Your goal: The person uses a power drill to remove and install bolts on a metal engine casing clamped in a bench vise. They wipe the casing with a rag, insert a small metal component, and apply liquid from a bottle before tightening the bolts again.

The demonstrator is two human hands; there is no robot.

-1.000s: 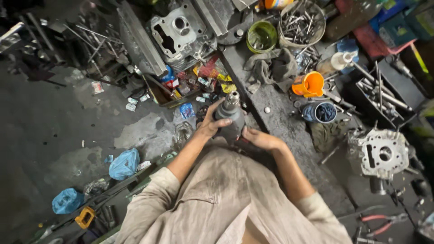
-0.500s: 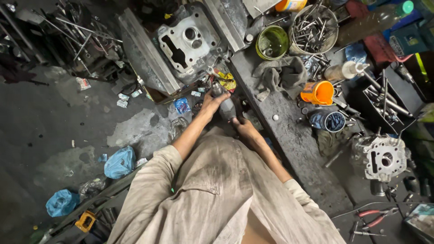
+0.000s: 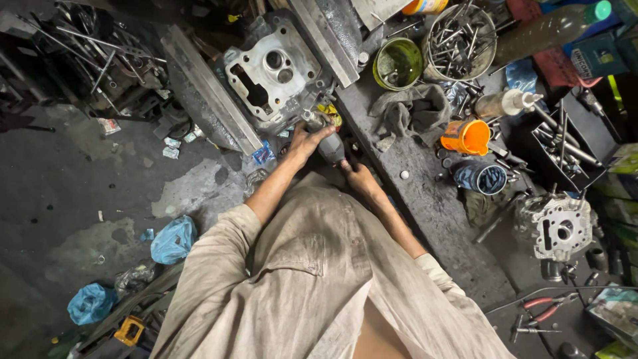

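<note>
Both my hands grip a dark grey hand-held power tool in front of my chest. My left hand wraps its upper body near the metal tip. My right hand holds its lower end. The tool's tip points toward a large silvery engine cylinder head that leans among metal parts just ahead. My arms wear a dirty beige shirt with rolled sleeves.
A dark workbench runs along my right, carrying a grey rag, a green tin, a tin of metal rods, an orange cup and a second cylinder head. Blue plastic bags lie on the oily floor at left. Red-handled pliers lie lower right.
My view has shifted; hands and tool now sit higher and closer to the large cylinder head. Both hands keep their hold on the tool.
</note>
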